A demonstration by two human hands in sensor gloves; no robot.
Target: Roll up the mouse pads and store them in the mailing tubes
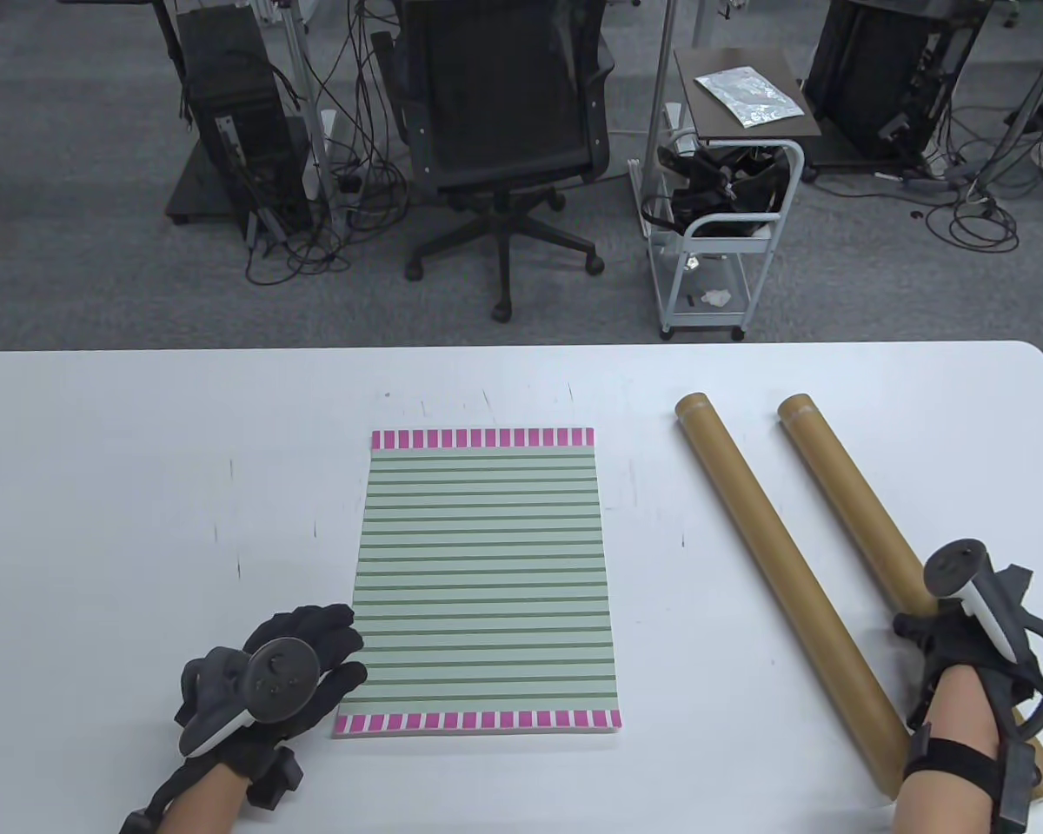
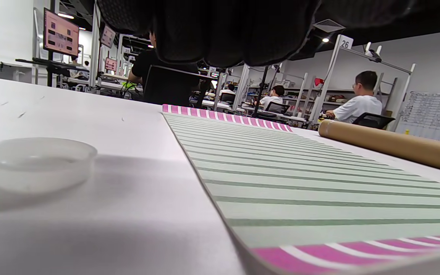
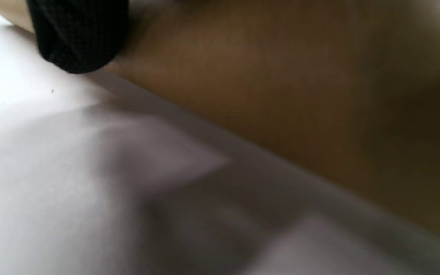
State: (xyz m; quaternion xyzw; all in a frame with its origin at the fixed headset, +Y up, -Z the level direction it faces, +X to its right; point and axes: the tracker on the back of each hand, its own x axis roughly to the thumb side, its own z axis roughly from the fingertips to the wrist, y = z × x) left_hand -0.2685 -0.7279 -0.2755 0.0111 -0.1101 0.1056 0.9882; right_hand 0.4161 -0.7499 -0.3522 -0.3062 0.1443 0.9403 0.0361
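Note:
A green-striped mouse pad (image 1: pixel 485 578) with pink end bands lies flat in the middle of the table; it also shows in the left wrist view (image 2: pixel 300 183). Two brown mailing tubes lie slanted to its right, the left tube (image 1: pixel 778 565) and the right tube (image 1: pixel 843 495). My left hand (image 1: pixel 339 651) lies at the pad's near left corner, fingers loosely spread, holding nothing. A clear plastic tube cap (image 2: pixel 36 162) lies on the table under it. My right hand (image 1: pixel 926 630) holds the right tube near its near end; a fingertip (image 3: pixel 78 42) presses the tube's side (image 3: pixel 300 95).
The white table (image 1: pixel 139 521) stretches bare to the left of the pad. An office chair (image 1: pixel 504 130) and a small white cart (image 1: pixel 721 217) stand beyond the far edge. The left tube also shows in the left wrist view (image 2: pixel 392 147).

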